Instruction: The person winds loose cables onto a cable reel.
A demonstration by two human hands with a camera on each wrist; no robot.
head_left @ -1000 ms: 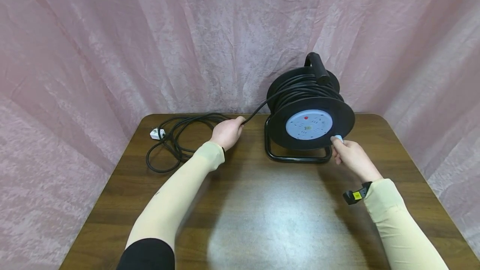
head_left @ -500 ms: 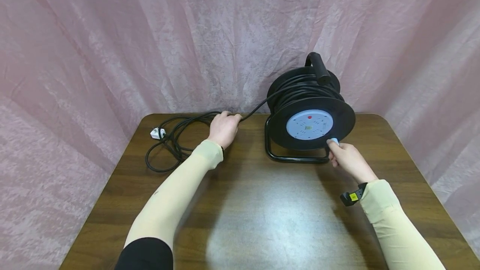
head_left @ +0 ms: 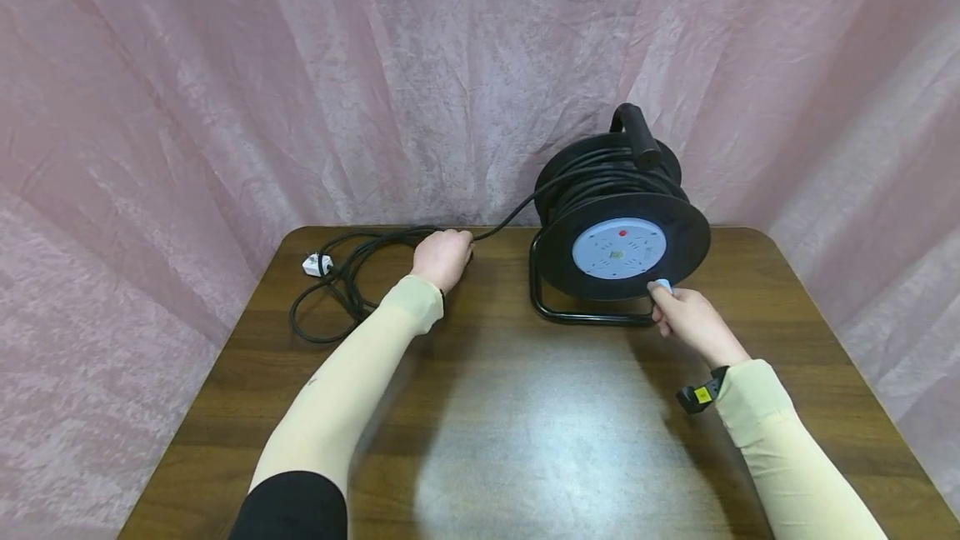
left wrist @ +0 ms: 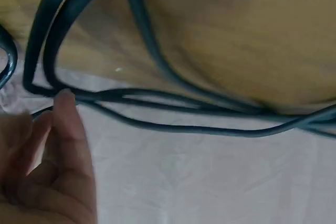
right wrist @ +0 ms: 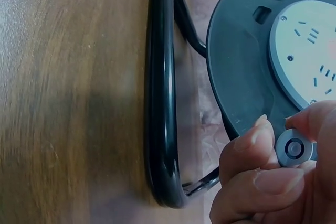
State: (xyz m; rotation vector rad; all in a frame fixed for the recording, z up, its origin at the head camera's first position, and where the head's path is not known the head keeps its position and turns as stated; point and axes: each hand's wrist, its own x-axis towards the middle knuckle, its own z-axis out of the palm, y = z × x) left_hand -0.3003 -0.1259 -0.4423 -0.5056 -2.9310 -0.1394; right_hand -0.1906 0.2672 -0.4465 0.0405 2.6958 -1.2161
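Observation:
A black cable reel (head_left: 551,265) stands on a tubular frame (head_left: 592,319) at the back right of the table. Thumb and fingers of my right hand (head_left: 693,319) pinch the small light-grey crank knob (right wrist: 294,148) low on the reel's face. Farther left, my left hand (head_left: 441,259) has its fingers curled about the black cable (head_left: 506,222), which rises from there to the reel. In the left wrist view, a fingertip (left wrist: 65,98) lies over the bunched cable strands (left wrist: 189,103). Part of the grip there is hidden behind the fingers.
Loose cable loops (head_left: 292,317) lie at the back left of the wooden table (head_left: 525,423), with a white plug (head_left: 315,265) at their end. A pink curtain (head_left: 465,82) hangs right behind the table. The reel's carrying handle (head_left: 637,136) sticks up at its top.
My left hand has moved left along the cable, toward the loops. My right hand and the knob have shifted slightly left, and the reel's face has turned a little.

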